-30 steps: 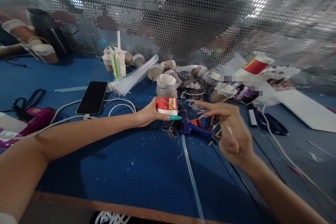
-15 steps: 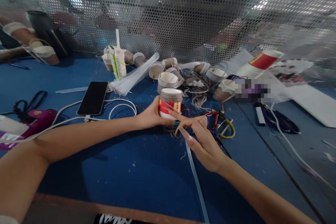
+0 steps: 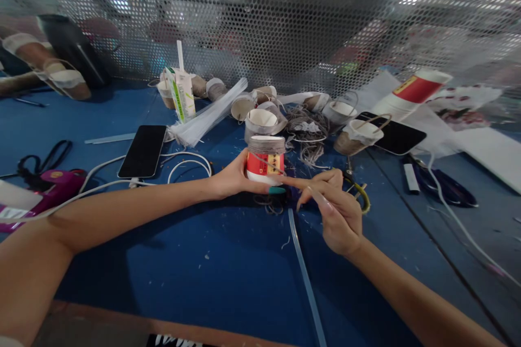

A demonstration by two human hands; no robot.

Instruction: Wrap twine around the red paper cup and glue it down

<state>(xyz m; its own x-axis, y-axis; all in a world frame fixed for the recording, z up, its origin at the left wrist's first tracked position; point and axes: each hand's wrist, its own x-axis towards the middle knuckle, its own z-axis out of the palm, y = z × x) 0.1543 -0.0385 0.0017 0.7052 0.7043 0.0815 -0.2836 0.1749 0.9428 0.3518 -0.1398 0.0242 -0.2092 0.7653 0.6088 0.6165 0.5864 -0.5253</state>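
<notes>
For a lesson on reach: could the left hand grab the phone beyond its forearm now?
Probably not immediately: the left hand holds the red-and-white cup. Nothing covers the phone, though, so a freed hand could likely reach it.

A single camera, worn on the person's head, looks forward and down from above and behind both hands. The left hand [image 3: 233,176] and right hand [image 3: 336,209] sit near the middle of the view, close enough to show separate fingers, with the forearms entering from the lower corners. The view is wide: the blue bench [image 3: 175,260] spreads far out to either side of the hands, its near edge crossing below them. Beyond the hands, the camera faces a perforated screen [image 3: 244,27], which fills the top.
</notes>
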